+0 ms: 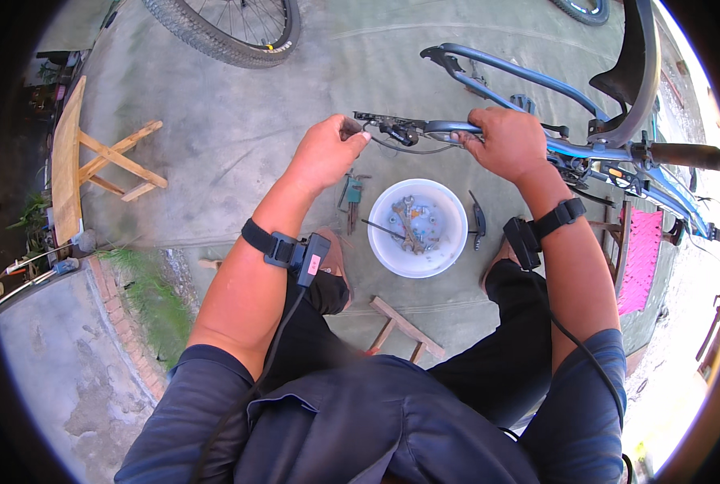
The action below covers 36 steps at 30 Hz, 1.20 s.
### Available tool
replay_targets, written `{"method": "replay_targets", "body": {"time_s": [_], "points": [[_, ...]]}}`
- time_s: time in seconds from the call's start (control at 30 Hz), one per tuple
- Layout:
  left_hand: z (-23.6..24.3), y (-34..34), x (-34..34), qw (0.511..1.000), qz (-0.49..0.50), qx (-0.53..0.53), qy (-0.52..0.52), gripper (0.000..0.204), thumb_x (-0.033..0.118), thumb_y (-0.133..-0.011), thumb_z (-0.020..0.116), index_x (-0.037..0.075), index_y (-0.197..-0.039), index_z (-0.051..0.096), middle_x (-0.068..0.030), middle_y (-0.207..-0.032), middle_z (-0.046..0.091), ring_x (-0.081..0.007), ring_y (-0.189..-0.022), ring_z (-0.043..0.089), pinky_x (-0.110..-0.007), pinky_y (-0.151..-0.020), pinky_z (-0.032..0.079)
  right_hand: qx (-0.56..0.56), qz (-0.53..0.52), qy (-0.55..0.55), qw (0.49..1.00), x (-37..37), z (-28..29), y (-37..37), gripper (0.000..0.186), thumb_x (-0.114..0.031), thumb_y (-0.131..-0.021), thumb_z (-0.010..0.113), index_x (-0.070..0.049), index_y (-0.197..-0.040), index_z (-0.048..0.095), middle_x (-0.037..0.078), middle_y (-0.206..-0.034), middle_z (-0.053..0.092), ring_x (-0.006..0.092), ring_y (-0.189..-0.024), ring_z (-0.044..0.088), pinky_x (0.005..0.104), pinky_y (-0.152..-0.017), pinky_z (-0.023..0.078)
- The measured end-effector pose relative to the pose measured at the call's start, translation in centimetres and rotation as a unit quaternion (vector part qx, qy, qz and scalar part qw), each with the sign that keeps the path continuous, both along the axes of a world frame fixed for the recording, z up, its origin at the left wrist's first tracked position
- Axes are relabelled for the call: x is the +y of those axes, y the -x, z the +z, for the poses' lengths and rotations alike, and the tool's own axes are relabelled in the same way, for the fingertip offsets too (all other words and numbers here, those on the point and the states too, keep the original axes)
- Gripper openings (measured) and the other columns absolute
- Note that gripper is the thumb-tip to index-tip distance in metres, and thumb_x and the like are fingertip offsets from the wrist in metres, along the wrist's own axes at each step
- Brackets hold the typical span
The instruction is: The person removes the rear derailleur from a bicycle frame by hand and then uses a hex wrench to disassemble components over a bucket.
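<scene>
A blue-grey bicycle frame (529, 77) reaches in from the right, with no wheel between its rear stays. My right hand (509, 143) is closed around the near stay tube (449, 126). At that tube's end hangs a black rear derailleur (400, 133). My left hand (328, 149) is beside the derailleur's far-left end, thumb and forefinger pinched together. A thin black cable (412, 150) curves from these fingertips below the derailleur toward the stay; the exact pinch point is partly hidden by the fingers.
Between my feet stands a white bucket (378, 248) holding wrenches (410, 226) and small parts. A hex key set (353, 195) and a dark folding tool (478, 222) flank it. A wheel (243, 55) lies ahead, a wooden folding stool (67, 165) left, a pink woven seat (642, 262) right.
</scene>
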<state>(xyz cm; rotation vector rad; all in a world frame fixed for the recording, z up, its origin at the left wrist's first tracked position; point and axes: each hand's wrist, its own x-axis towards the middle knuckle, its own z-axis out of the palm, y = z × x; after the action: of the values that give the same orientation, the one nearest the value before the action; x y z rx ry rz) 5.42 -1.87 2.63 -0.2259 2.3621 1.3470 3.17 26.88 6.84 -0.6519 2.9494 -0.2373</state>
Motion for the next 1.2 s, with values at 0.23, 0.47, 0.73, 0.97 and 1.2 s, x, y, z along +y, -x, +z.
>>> {"method": "replay_targets", "body": {"time_s": [0.23,0.47,0.73,0.97,1.2], "points": [[0.9,0.6,0.4,1.0,-0.003,-0.024,-0.015,0.026,0.021,-0.09,0.064,0.0,-0.104,0.061,-0.0069,-0.091,0.066,-0.0138,-0.08,0.064,-0.028,-0.063,0.048,-0.024,0.002,-0.031,0.999,-0.2,-0.5,0.1,0.039,-0.049,-0.086,0.059,-0.011,-0.084,0.066,0.008,-0.078,0.067,0.0298,-0.075,0.066,0.0442,-0.061,0.051],[1.6,1.2,0.6,0.998,0.02,0.003,-0.054,0.028,0.024,-0.092,0.062,0.001,-0.107,0.06,-0.0062,-0.092,0.066,-0.0135,-0.081,0.062,-0.027,-0.067,0.047,-0.026,-0.003,0.0,1.0,-0.1,-0.8,0.0,0.038,-0.049,-0.085,0.061,-0.011,-0.078,0.065,0.009,-0.072,0.064,0.0313,-0.07,0.064,0.0458,-0.058,0.048],[13.3,1.9,8.9,0.932,-0.003,0.224,-0.284,0.057,0.038,-0.098,0.055,0.002,-0.138,0.038,-0.014,-0.127,0.055,-0.0205,-0.099,0.064,-0.027,-0.077,0.048,-0.107,-0.038,-0.004,0.994,0.2,0.6,0.0,0.031,-0.044,-0.084,0.062,-0.014,-0.085,0.07,0.008,-0.079,0.068,0.0306,-0.078,0.066,0.0437,-0.065,0.051],[17.5,3.3,13.5,0.916,-0.037,0.203,-0.344,0.05,0.038,-0.102,0.046,0.003,-0.136,0.038,-0.0145,-0.127,0.055,-0.0234,-0.097,0.065,-0.026,-0.075,0.049,-0.101,-0.027,0.018,0.994,-0.2,-0.3,-0.2,0.029,-0.042,-0.084,0.063,-0.013,-0.086,0.07,0.008,-0.08,0.068,0.0307,-0.079,0.066,0.0437,-0.067,0.051],[16.9,4.5,15.1,0.897,0.003,0.216,-0.385,0.024,0.016,-0.1,0.05,0.0,-0.117,0.055,-0.0097,-0.103,0.066,-0.0199,-0.086,0.065,-0.029,-0.072,0.051,-0.107,-0.025,0.023,0.994,-0.3,-0.8,-0.2,0.03,-0.041,-0.084,0.064,-0.012,-0.088,0.071,0.009,-0.082,0.069,0.0309,-0.082,0.066,0.0433,-0.07,0.051]]}}
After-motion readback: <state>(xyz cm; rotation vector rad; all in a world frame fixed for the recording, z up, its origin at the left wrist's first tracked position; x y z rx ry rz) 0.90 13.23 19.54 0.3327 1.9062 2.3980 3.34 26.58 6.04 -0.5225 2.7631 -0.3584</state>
